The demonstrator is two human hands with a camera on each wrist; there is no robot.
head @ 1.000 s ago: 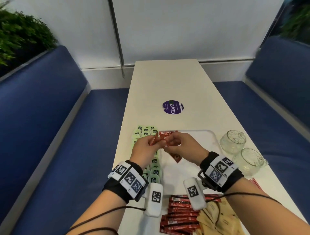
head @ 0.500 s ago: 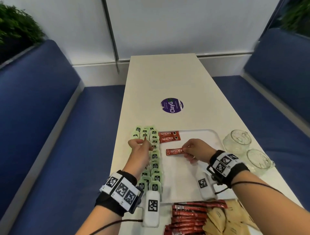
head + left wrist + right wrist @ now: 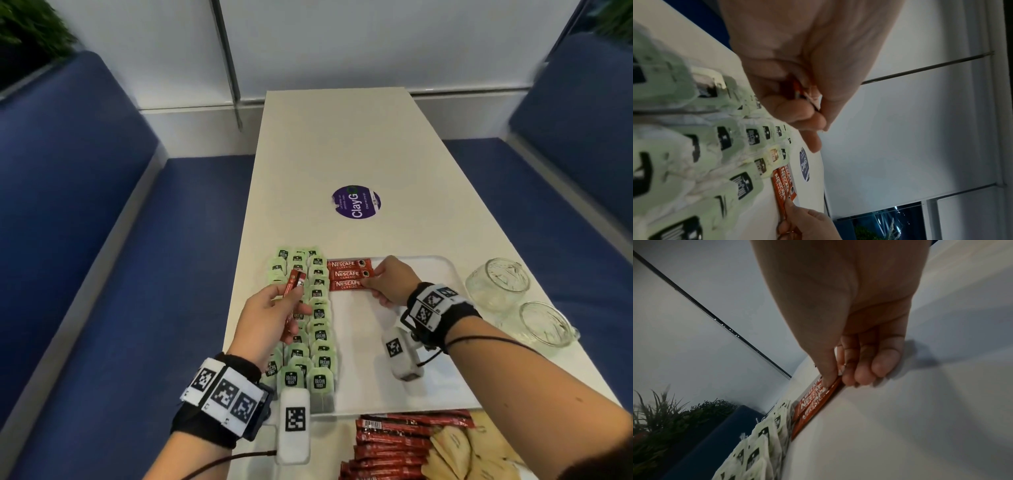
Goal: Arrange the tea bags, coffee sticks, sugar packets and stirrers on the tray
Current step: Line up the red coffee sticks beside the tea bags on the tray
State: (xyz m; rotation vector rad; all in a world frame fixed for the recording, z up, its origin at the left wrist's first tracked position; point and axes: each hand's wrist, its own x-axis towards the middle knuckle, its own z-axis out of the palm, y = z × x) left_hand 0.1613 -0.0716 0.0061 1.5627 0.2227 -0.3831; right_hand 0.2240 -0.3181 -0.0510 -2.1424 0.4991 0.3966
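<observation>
Coffee sticks [image 3: 346,274], three, tray [image 3: 442,342] upper left; right hand [image 3: 390,281] pinches the third, left hand [image 3: 270,318] grips spares [image 3: 293,291]. Risk: nudging the row askew.

The person stretches both forearms forward, and each wrist carries a black band with square markers. The left hand [image 3: 270,317] is lifted, palm turned inward, and its curled fingers [image 3: 797,112] hold thin red sticks. The right hand [image 3: 390,281], a little further forward than the left, is lowered with its back up, fingertips [image 3: 849,379] pinching a flat red stick.
</observation>
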